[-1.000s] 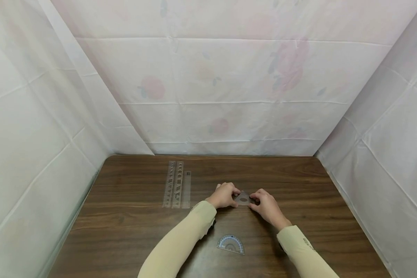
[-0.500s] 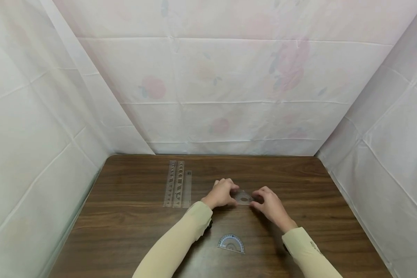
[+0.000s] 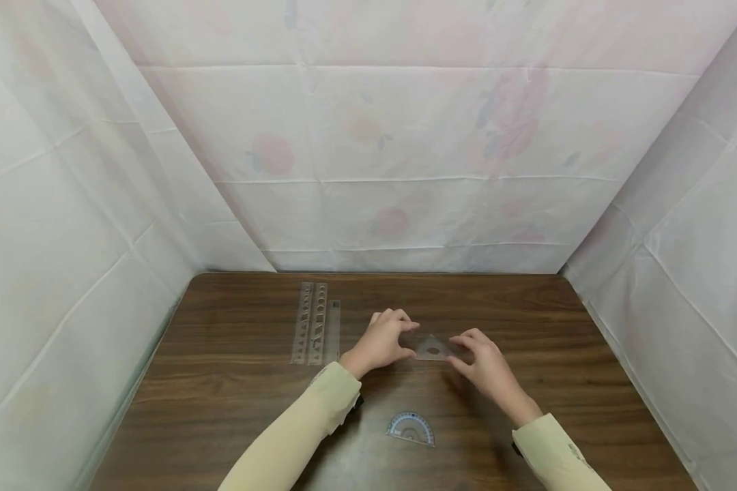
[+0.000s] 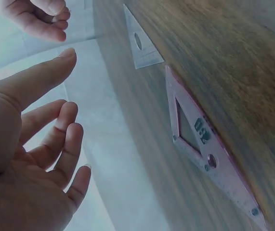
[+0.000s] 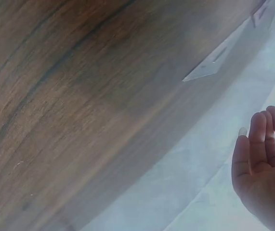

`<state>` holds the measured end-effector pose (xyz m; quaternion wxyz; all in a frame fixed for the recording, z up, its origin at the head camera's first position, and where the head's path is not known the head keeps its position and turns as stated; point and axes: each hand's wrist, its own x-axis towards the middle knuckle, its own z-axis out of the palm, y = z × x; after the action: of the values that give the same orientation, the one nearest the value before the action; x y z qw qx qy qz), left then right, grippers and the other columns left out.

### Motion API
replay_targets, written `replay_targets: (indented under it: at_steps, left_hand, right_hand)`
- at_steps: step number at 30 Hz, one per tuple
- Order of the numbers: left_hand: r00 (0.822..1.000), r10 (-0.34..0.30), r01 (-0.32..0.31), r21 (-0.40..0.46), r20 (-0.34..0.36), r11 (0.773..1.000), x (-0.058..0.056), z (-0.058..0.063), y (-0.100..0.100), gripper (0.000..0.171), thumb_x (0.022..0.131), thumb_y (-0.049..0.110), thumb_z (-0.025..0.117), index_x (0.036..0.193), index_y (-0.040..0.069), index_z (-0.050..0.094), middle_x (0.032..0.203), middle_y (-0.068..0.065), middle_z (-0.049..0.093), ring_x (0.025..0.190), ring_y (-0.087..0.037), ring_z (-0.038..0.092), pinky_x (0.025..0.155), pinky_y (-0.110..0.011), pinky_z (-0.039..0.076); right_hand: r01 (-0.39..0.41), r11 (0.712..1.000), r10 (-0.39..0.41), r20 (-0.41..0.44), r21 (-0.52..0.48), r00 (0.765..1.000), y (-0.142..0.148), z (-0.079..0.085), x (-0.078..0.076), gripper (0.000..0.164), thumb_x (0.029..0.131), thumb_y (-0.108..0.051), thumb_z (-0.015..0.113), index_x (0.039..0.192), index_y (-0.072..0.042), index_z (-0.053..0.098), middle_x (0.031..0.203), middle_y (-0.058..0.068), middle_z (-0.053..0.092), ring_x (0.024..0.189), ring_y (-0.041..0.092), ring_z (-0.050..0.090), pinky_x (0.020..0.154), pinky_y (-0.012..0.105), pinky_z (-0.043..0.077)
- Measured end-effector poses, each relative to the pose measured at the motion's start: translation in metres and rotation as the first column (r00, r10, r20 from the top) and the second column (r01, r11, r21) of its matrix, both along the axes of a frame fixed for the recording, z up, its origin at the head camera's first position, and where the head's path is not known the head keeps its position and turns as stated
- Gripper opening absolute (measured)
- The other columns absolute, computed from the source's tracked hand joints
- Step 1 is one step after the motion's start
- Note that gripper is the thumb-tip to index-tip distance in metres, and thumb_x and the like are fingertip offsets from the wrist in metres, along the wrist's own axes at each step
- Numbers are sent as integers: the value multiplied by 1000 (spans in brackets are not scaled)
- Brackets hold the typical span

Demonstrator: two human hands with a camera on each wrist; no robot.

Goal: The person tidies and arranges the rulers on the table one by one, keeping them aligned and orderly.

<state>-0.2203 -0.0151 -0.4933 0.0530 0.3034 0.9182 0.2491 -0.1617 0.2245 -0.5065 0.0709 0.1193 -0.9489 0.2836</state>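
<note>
A small clear set square [image 3: 432, 349] with an oval hole lies flat on the table between my two hands. My left hand [image 3: 382, 342] is off its left side, thumb and fingers spread apart with nothing between them. On the other side, my right hand [image 3: 486, 368] has its fingers loosely bent, fingertips close to the triangle's right edge. In the left wrist view a pink-edged set square [image 4: 195, 130] with a triangular cutout and dark figures lies near the clear one; my left hand and arm hide it in the head view.
Three clear rulers [image 3: 316, 324] lie side by side at the left of the brown wooden table [image 3: 221, 409]; two have rows of shaped cutouts. A protractor [image 3: 411, 428] with a blue scale lies nearer the front. White patterned sheets [image 3: 381, 136] enclose the table's back and sides.
Both hands have let go of the clear set square and drawn apart, the left one leftward and the right one slightly rightward. The triangle stays on the table.
</note>
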Motion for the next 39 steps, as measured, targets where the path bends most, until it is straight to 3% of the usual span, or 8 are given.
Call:
replay_targets:
  at_steps: [6,14,20,27,33,39]
  left_hand:
    - [1000,-14,14,-13,-22,1000,10,4,-4,58,87,32,85,139,13,67,129,-2,64,116,-22,56,104,-43,40]
    - [998,-47,47,-2,-45,999,30,8,-18,59,86,38,84,138,13,68,126,-1,65,109,-18,57,103,-42,41]
    - [997,-59,59,3,-54,998,47,-1,-28,62,84,43,85,136,14,69,122,1,65,105,-16,56,97,-38,43]
    - [993,-81,78,-34,-87,996,63,-11,-36,71,78,50,87,136,13,68,128,2,66,112,-15,58,104,-41,46]
    - [987,-133,123,-111,-89,986,77,-17,-38,81,70,57,88,135,12,69,130,3,65,117,-14,58,107,-40,47]
    - [979,-170,150,-166,-109,975,87,-30,-38,87,66,65,87,133,13,70,128,6,64,115,-11,56,100,-29,47]
  right_hand:
    - [-20,1000,19,-11,-23,1000,-2,5,13,36,86,-14,84,118,-1,74,109,11,67,99,29,69,83,46,59]
    - [-40,999,42,-61,28,997,-6,4,29,41,82,-18,88,119,-5,74,108,4,69,97,20,66,82,41,57]
    - [-75,997,76,-68,23,995,-8,-1,43,43,80,-19,89,118,-6,75,108,3,71,97,17,68,82,39,59]
    - [-125,991,129,-71,52,989,-12,-8,58,48,78,-24,90,119,-6,74,107,-1,70,95,13,66,81,35,56]
    - [-169,980,171,-20,102,985,-16,-13,67,51,80,-35,88,121,-9,73,112,-4,70,100,16,66,84,40,55]
    - [-196,972,188,70,127,980,-24,-20,74,55,80,-41,87,121,-9,73,114,-5,68,102,15,65,88,43,53]
